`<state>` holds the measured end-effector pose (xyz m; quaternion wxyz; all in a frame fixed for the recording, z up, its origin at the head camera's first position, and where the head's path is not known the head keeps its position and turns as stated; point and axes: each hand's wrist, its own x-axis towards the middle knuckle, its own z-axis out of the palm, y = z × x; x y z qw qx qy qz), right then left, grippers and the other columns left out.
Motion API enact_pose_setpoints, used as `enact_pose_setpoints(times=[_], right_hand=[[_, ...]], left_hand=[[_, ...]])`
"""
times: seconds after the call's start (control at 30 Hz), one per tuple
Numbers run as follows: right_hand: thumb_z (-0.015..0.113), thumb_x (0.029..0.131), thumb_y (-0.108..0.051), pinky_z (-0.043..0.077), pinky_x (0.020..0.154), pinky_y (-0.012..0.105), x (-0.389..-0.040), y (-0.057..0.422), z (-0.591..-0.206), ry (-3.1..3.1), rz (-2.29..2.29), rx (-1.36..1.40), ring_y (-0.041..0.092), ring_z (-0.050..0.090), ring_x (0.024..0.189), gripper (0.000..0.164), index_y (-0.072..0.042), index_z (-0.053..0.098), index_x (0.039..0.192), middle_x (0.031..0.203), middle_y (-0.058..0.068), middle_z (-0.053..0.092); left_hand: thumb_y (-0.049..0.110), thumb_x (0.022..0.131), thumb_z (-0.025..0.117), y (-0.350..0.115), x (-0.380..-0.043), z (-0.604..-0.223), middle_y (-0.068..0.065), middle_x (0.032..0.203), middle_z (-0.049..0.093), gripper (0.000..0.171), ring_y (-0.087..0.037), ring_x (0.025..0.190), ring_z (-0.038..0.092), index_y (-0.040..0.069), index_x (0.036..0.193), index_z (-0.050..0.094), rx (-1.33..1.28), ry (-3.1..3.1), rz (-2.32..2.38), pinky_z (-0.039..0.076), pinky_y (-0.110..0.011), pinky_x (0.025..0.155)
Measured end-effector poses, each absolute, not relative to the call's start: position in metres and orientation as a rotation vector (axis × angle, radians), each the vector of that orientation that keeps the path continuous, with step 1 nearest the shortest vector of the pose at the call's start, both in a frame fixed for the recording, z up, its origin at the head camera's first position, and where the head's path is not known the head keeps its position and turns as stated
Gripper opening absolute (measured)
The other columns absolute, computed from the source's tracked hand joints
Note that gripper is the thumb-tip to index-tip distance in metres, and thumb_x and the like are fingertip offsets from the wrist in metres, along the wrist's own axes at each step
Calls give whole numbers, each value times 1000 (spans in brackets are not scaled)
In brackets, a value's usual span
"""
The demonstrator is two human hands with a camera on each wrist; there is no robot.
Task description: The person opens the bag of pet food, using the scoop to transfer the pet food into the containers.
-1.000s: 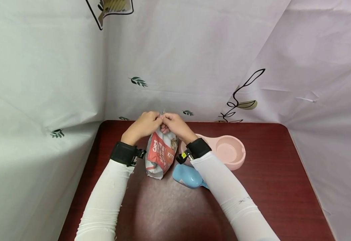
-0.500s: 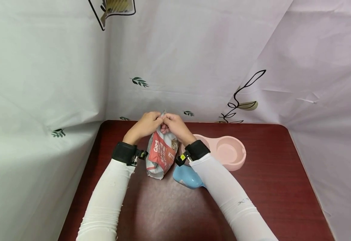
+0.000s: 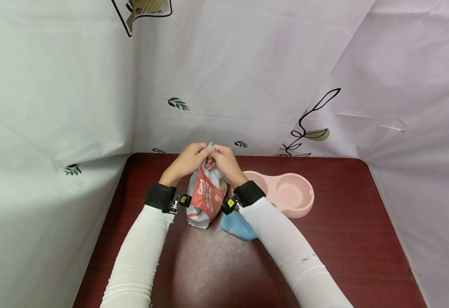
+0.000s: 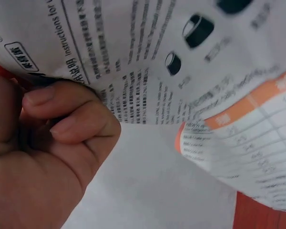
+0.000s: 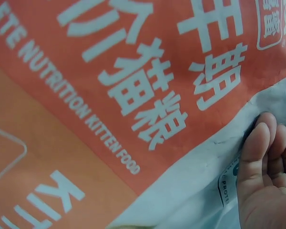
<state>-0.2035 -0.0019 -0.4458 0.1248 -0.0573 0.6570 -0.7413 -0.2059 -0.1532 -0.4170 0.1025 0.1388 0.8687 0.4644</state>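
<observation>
Head | fingers (image 3: 219, 150) pinch kitten-food bag (image 3: 206, 199), inside hidden | pink bowl (image 3: 275, 188) beside

Soft glare pales the table (image 3: 209, 265); wrist views seem dimmer.

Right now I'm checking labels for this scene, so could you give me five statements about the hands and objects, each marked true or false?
1. The left hand and right hand grip the food bag near its top. True.
2. The blue scoop lies near the pink double bowl. True.
3. The scoop rests on a white cloth. False: it rests on the dark red table.
4. Both hands wear gloves. False: both are bare.
5. KITTEN FOOD is readable on the bag. True.
</observation>
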Motion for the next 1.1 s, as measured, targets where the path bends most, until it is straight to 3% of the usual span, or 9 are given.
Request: enact_pose_setpoints(times=[0.33,0.6,0.87,1.1], right_hand=[[45,100,2,50,56,21,-203,-4,-451,1806,-2264,-108,10,56,55,26,-3,55,77,69,2,54],[43,102,1,52,58,22,-204,-3,-451,1707,-2274,-77,12,57,57,26,-4,53,78,70,4,53],[43,104,-3,51,58,22,-206,-2,-450,1667,-2269,-89,12,56,58,28,-3,51,78,72,4,51],[40,104,-3,50,60,23,-206,-1,-455,1564,-2332,-98,13,52,61,28,-4,47,77,72,4,47]], left_hand=[[13,102,41,-153,-206,-423,-2,69,38,27,-16,58,39,9,76,46,346,2423,1529,32,-25,53],[12,106,40,-157,-206,-428,-5,76,49,27,-13,62,51,5,81,50,300,2345,1632,43,-26,55],[12,105,41,-157,-205,-429,-6,77,51,25,-14,62,52,4,84,53,304,2338,1661,44,-26,55],[12,105,40,-157,-204,-432,-2,70,44,26,-12,58,47,5,81,50,284,2304,1722,40,-25,53]])
